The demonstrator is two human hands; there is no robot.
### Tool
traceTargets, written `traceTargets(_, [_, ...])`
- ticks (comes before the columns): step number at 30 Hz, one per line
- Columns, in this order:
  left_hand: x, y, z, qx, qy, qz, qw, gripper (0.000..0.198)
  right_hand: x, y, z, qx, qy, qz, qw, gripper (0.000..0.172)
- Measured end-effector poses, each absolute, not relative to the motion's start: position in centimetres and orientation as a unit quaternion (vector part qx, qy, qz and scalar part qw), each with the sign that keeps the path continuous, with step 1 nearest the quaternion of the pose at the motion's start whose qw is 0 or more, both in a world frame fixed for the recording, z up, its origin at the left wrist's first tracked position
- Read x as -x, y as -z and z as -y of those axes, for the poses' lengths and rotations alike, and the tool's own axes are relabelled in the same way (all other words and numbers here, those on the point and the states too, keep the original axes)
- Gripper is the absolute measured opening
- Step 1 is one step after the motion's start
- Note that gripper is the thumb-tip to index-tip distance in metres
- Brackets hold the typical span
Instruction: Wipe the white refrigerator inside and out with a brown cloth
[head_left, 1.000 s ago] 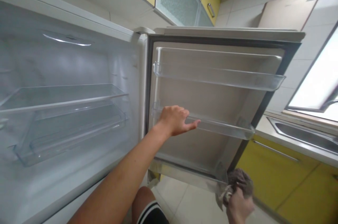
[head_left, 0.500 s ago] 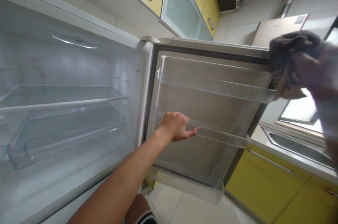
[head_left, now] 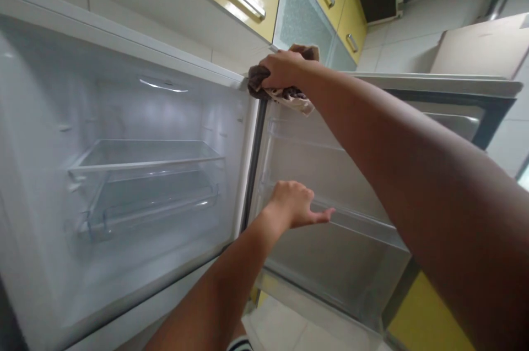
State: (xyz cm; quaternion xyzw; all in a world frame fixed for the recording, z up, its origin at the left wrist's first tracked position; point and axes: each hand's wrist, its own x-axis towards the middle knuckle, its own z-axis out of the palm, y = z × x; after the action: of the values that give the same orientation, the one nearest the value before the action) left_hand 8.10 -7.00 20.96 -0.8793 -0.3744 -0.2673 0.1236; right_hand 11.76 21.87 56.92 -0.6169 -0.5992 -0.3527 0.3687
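The cloth (head_left: 294,102) is bunched at the upper hinge corner of the door (head_left: 314,166), clutched in the right hand (head_left: 285,68), fingers tight. Below, the left hand (head_left: 294,202) is half curled at the middle bin (head_left: 363,224), thumb out; whether gripping, I cannot tell. Yellow cabinets (head_left: 215,1) hang above.

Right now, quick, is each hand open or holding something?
Left hand: at the clear door shelf, thumb out; grip can't be told.
Right hand: closed on a brown cloth.

Carries see-through racks (head_left: 367,228) across the inner side of the open fridge door (head_left: 322,174); inside the fridge (head_left: 37,202), holds a shelf (head_left: 157,154) with a white front edge above a transparent tray (head_left: 165,192).
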Motion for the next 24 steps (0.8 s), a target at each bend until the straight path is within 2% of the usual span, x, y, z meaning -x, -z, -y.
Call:
traceTargets(3, [-7.9, -21.5, 7.3, 0.882, 0.244, 0.386, 0.117, 0.086, -12.2, -57.2, -21.2, 0.544, 0.405, 0.676, 0.289, 0.048])
traceTargets(6, [-7.6, -21.8, 7.6, 0.886, 0.223, 0.392, 0.105, 0.087, -18.2, -58.9, -17.9, 0.491, 0.469, 0.705, 0.208, 0.048])
traceTargets(9, [-7.4, -21.6, 7.7, 0.885, 0.233, 0.387, 0.116, 0.086, -26.5, -60.8, -13.0, 0.515, 0.473, 0.690, 0.188, 0.048])
traceTargets(12, [-7.5, -21.1, 7.6, 0.877, 0.260, 0.379, 0.139, 0.084, -34.8, -61.9, -7.2, 0.607, 0.406, 0.645, 0.227, 0.053])
traceTargets(16, [-8.1, -20.8, 7.1, 0.881, 0.263, 0.370, 0.135, 0.083, -43.6, -62.4, 0.1, 0.733, 0.256, 0.539, 0.325, 0.065])
traceTargets(19, [-8.5, -20.7, 6.7, 0.886, 0.256, 0.366, 0.126, 0.084, -46.1, -62.5, 3.0, 0.731, 0.113, 0.508, 0.442, 0.072])
traceTargets(21, [-8.6, -20.7, 6.6, 0.885, 0.261, 0.363, 0.132, 0.082, -44.5, -62.1, 3.0, 0.690, 0.068, 0.512, 0.507, 0.075])
traceTargets(22, [-8.6, -20.7, 6.6, 0.882, 0.266, 0.364, 0.137, 0.081, -42.7, -61.6, 2.5, 0.679, 0.071, 0.523, 0.511, 0.076])
traceTargets(24, [-8.5, -20.7, 6.8, 0.879, 0.272, 0.365, 0.142, 0.079, -37.2, -60.3, 1.1, 0.678, 0.116, 0.569, 0.451, 0.076])
